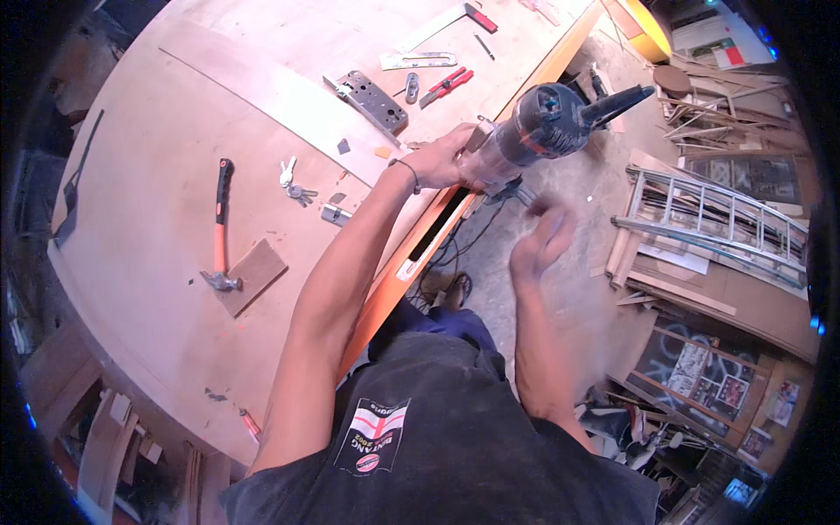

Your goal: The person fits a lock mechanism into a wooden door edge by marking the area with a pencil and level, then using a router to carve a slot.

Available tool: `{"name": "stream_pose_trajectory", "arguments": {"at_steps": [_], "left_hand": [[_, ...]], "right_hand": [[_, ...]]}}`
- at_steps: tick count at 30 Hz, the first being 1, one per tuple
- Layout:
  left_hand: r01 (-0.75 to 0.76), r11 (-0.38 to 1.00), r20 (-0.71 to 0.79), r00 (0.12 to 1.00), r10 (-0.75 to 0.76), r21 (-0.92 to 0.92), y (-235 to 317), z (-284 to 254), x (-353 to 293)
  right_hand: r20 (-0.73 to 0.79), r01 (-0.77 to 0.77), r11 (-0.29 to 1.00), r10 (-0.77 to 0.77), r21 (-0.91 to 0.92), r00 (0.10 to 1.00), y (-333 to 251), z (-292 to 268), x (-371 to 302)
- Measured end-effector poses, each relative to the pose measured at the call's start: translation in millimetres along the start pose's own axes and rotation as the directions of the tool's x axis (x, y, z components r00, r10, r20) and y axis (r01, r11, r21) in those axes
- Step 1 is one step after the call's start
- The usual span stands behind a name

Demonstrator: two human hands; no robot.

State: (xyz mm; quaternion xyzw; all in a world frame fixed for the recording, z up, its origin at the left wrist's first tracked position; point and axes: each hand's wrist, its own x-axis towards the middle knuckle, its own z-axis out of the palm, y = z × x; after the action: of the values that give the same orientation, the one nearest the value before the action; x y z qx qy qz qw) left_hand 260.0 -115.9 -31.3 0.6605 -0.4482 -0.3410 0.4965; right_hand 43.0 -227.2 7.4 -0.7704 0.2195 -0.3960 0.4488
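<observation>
My left hand [446,160] is closed around the lower part of a dark trim router [542,122], whose black cord end points to the upper right. The router sits against the orange edge [367,319] of a large wooden panel [162,236]. A long dark slot [437,226] is cut into that edge, close to the router. Off the panel, my right hand [542,243] is raised just below the router, apart from the panel edge. Motion blurs its fingers, so what they hold, if anything, does not show.
On the panel lie a hammer [224,223], a wood block [256,278], keys [289,175], a lock cylinder [335,215], a mortise lock case [372,103], a red cutter knife [446,87] and a square [437,31]. A ladder [709,206] and boards stand at right.
</observation>
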Motion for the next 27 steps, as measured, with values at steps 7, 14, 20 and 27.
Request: {"name": "stream_pose_trajectory", "arguments": {"at_steps": [7, 14, 20, 27], "left_hand": [[-0.198, 0.910, -0.229, 0.966, 0.118, -0.366, 11.8, 16.5, 13.0], [-0.146, 0.970, -0.311, 0.947, 0.081, -0.193, 22.2, 2.2, 7.0], [-0.340, 0.941, -0.281, 0.903, 0.325, -0.002, 71.6, -22.4, 16.8], [-0.362, 0.932, -0.282, 0.892, 0.354, 0.026, 108.6, -3.5, 28.7]], "right_hand": [[-0.009, -0.566, 0.768, 0.596, 0.299, 0.803, 59.3, -4.7, -70.7], [0.131, -0.424, 0.849, 0.403, 0.317, 0.906, 72.7, -4.7, -34.1], [0.158, -0.402, 0.873, 0.371, 0.278, 0.915, 88.1, -18.5, -33.9], [0.114, -0.365, 0.896, 0.347, 0.252, 0.931, 94.0, -17.3, -22.8]]}}
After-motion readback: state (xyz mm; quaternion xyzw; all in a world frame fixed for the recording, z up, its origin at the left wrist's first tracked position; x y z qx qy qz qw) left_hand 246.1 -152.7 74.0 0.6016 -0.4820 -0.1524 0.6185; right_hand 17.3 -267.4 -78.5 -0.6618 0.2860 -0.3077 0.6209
